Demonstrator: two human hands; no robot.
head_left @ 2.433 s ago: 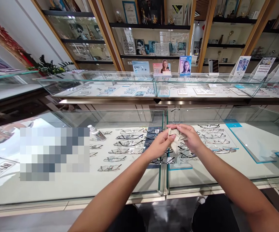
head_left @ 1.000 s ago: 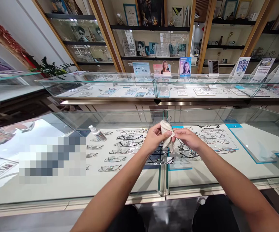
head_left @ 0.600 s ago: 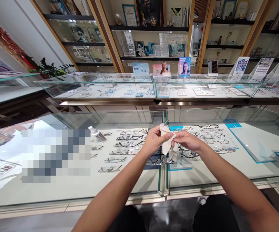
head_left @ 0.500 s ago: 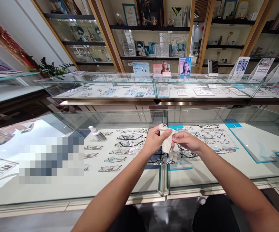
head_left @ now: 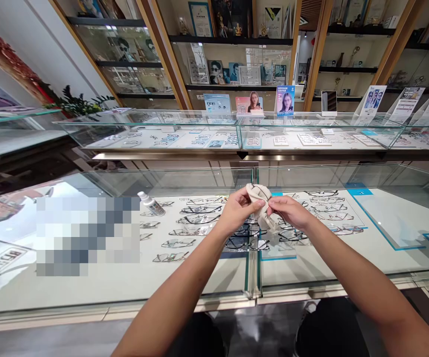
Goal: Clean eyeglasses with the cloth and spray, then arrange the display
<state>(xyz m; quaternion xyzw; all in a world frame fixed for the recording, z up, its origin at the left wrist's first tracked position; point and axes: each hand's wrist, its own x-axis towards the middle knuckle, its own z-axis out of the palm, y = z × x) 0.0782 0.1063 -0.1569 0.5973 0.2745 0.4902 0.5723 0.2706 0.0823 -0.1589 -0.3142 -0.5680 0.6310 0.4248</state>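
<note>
A crumpled cream cleaning cloth (head_left: 265, 218) is bunched between my hands, above the glass counter. My left hand (head_left: 241, 208) is closed on it, the thumb pressing on the front. Across the cloth's upper part runs the thin dark rim of a pair of eyeglasses (head_left: 262, 189), mostly covered by the cloth. My right hand (head_left: 287, 209) pinches at the right side of this bundle, with fingertips at the edge of the glasses; its exact hold is partly hidden. Below and behind the hands, rows of eyeglass frames (head_left: 199, 219) lie inside the display case.
A white spray bottle (head_left: 151, 204) lies tilted to the left on the glass display counter (head_left: 214, 290). Another glass showcase (head_left: 162, 130) runs across behind, carrying upright advertising cards (head_left: 285, 100). Blue-edged panels (head_left: 387, 220) lie in the right case.
The cloth has turned and spread upward between my fingers, so the dark rim shows more. Both hands stay close together in nearly the same place.
</note>
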